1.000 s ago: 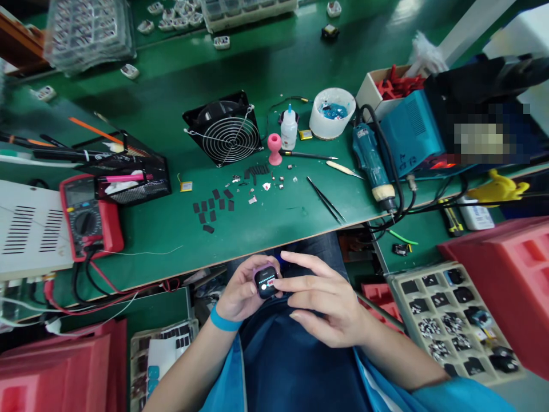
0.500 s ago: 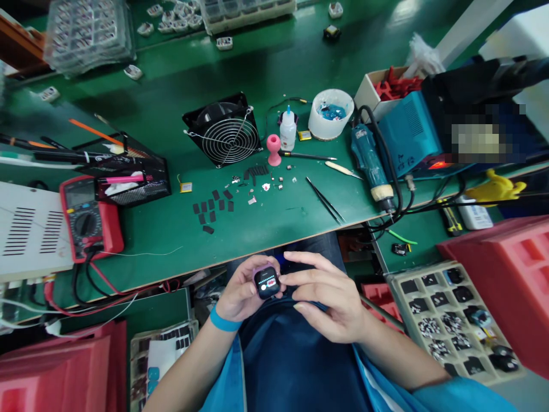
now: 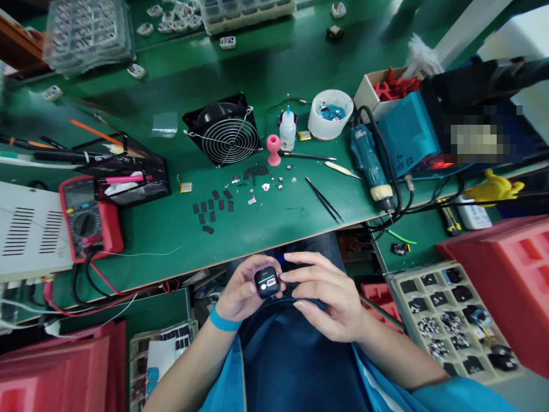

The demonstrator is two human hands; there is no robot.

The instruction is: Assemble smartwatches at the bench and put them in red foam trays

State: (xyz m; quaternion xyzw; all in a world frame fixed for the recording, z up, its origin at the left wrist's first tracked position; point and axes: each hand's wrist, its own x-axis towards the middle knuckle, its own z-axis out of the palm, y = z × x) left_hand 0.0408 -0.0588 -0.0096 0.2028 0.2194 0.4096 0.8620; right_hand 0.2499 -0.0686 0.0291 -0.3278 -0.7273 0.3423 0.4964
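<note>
Green workbench (image 3: 257, 229), mid-frame, bears black pieces (image 3: 213, 216), seemingly unused; lower centre, left hand (image 3: 238, 290) grips a device (image 3: 266, 282), its display already lit; right hand (image 3: 332, 297), loosely spread, meets its edge.

Light glints off the far side of a broad green worktop (image 3: 266, 226), a pale post (image 3: 476, 28) slanting at its upper right, green side surfaces (image 3: 388, 258) flanking the near edge.

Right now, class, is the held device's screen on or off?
On: the screen shows a bright bluish row with white and red graphics below.
</note>
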